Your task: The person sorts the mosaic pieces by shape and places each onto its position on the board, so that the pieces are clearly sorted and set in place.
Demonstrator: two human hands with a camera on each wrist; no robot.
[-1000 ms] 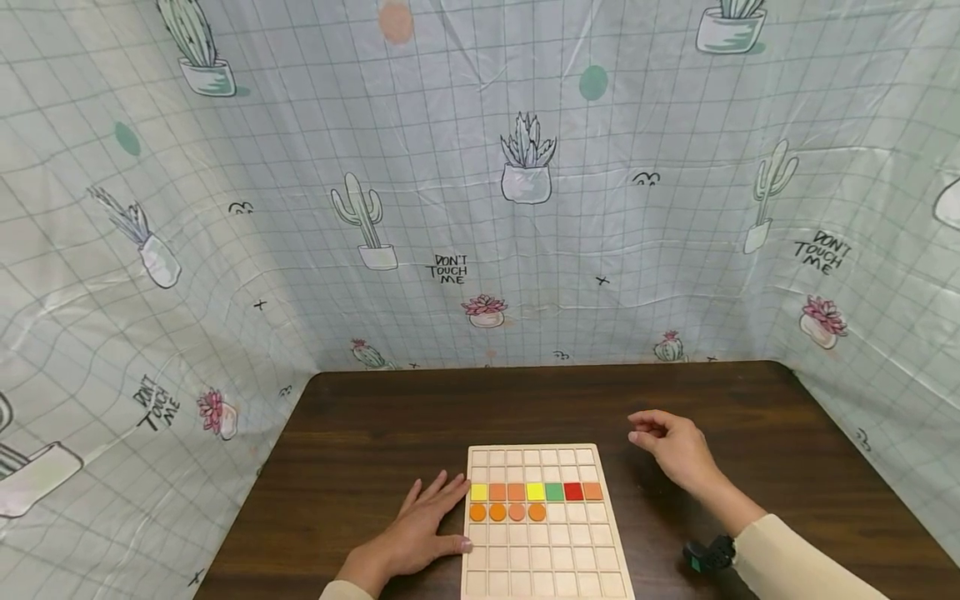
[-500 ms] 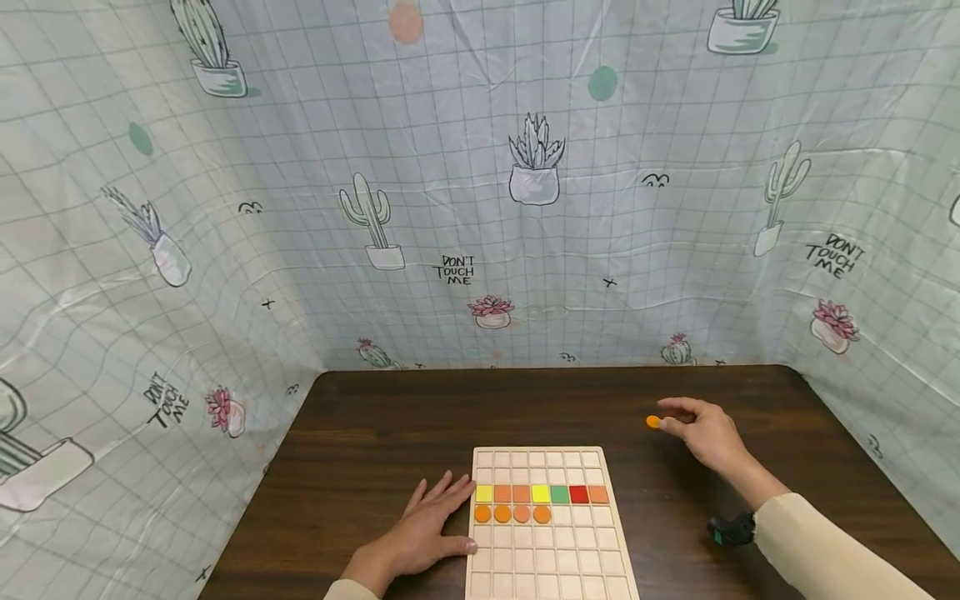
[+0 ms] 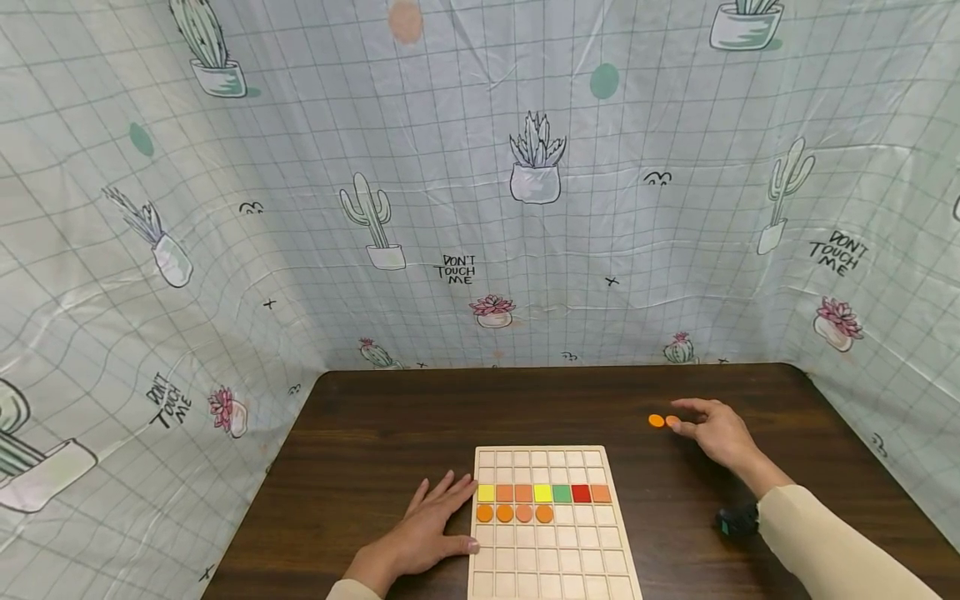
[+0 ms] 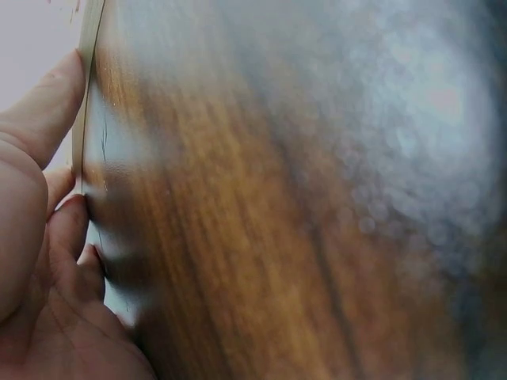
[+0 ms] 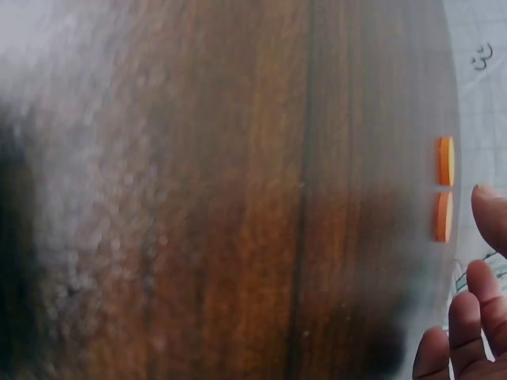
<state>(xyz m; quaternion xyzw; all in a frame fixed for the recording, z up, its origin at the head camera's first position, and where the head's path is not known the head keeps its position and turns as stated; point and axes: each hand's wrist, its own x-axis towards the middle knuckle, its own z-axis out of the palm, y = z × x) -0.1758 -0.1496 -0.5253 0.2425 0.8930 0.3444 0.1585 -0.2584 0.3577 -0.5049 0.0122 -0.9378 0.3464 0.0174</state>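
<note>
My right hand [image 3: 716, 435] is low over the table, right of the board, thumb and fingertips close beside two small round discs. The orange disc [image 3: 656, 421] lies to the left; the paler, salmon-orange disc [image 3: 671, 422] is partly overlapped by the thumb in the head view. From the right wrist, both rest on the tabletop in a row, with a gap to the thumb [image 5: 491, 218]. My left hand [image 3: 418, 529] lies with spread fingers against the left edge of a wooden grid board [image 3: 546, 560], thumb touching its rim [image 4: 85, 103].
On the board, a row of coloured square tiles [image 3: 562, 494] runs across, with several orange and salmon discs [image 3: 485, 513] in the row below. A dark wooden table [image 3: 390, 417] meets a cactus-print curtain [image 3: 420, 208]. A black wrist device [image 3: 737, 521] sits at the right cuff.
The right hand has moved rightward. First one orange disc appeared at its thumb; now a second, salmon-orange one shows beside it, with both on the table. The left hand stays at the board.
</note>
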